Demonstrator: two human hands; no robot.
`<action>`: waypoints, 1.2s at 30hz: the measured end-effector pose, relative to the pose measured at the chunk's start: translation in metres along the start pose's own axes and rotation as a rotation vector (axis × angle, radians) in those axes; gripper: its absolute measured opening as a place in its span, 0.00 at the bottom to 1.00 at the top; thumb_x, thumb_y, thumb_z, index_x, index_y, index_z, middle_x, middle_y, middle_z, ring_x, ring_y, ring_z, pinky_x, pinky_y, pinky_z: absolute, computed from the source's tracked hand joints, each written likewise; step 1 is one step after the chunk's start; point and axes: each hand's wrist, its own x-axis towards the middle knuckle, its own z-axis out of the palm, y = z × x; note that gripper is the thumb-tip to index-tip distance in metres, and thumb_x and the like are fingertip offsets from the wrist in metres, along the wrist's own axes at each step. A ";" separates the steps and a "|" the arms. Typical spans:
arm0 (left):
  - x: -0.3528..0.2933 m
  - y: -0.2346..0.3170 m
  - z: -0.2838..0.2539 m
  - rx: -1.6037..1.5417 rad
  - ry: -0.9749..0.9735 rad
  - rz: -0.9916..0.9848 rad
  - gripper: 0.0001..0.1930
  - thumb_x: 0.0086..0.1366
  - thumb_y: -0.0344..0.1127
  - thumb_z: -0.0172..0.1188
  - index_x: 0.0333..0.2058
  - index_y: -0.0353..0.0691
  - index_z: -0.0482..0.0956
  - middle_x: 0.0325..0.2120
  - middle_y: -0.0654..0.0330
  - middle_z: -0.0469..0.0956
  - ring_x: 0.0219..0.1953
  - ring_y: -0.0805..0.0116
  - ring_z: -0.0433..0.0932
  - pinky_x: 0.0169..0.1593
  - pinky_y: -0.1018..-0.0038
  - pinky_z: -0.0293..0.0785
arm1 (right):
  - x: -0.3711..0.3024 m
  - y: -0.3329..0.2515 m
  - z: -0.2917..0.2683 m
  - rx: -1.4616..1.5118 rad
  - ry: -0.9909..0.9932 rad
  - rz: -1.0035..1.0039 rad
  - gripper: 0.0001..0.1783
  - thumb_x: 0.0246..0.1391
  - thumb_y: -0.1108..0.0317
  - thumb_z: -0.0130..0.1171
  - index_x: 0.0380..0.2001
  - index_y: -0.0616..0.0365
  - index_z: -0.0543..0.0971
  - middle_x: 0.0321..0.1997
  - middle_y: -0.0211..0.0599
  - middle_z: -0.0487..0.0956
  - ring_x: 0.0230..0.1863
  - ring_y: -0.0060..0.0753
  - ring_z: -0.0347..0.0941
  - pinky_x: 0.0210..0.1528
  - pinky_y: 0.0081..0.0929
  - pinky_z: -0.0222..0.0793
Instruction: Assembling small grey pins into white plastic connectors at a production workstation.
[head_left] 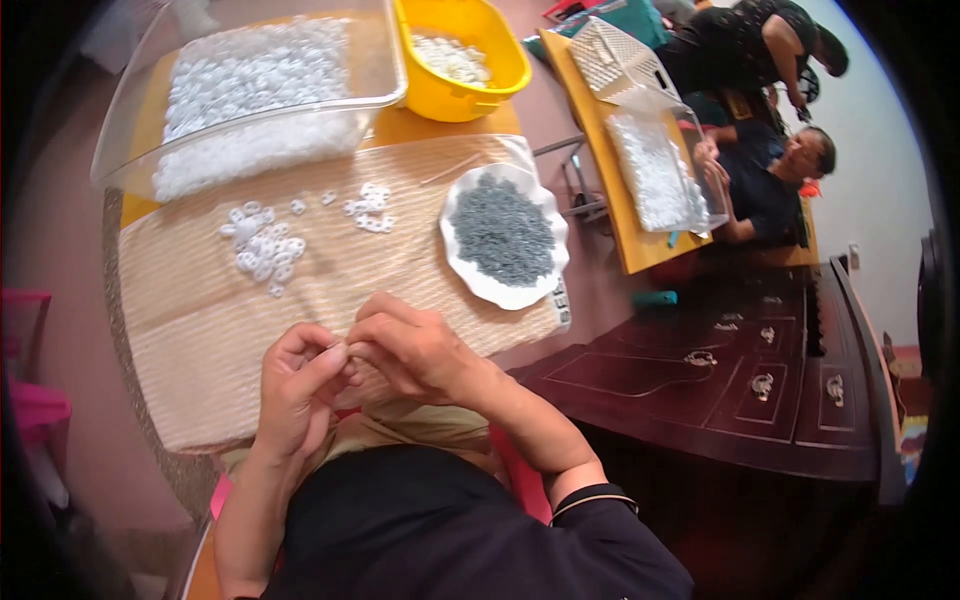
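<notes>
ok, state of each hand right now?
Left hand: closed in a pinch; anything held is too small to tell.
Right hand: closed in a pinch close beside it; held item can't be told.

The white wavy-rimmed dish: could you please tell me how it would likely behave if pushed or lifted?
Pushed, the dish probably would not roll, since it looks broad and shallow. Tilted while lifted, it would likely spill, as many loose grey pieces fill it. The striped cloth under it might drag or bunch, because it looks thin and creased.
</notes>
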 end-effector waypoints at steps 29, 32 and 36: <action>0.004 -0.001 -0.007 -0.008 -0.024 0.083 0.03 0.62 0.24 0.59 0.35 0.34 0.76 0.27 0.59 0.78 0.31 0.75 0.77 0.38 0.79 0.76 | -0.004 0.011 0.018 0.503 0.033 0.394 0.03 0.58 0.80 0.55 0.35 0.70 0.76 0.35 0.38 0.75 0.28 0.20 0.73 0.28 0.15 0.70; 0.004 -0.001 -0.007 0.013 -0.023 0.084 0.03 0.62 0.25 0.59 0.35 0.34 0.76 0.27 0.60 0.78 0.30 0.75 0.77 0.38 0.79 0.75 | -0.004 0.011 0.018 0.551 0.031 0.415 0.03 0.58 0.80 0.55 0.35 0.70 0.76 0.36 0.38 0.75 0.28 0.20 0.73 0.29 0.15 0.70; 0.004 -0.001 -0.006 0.020 -0.026 0.072 0.03 0.62 0.25 0.59 0.34 0.34 0.76 0.26 0.60 0.78 0.30 0.75 0.77 0.38 0.79 0.75 | -0.003 0.009 0.015 0.553 0.014 0.439 0.04 0.58 0.79 0.55 0.35 0.70 0.76 0.36 0.38 0.75 0.30 0.21 0.73 0.30 0.15 0.71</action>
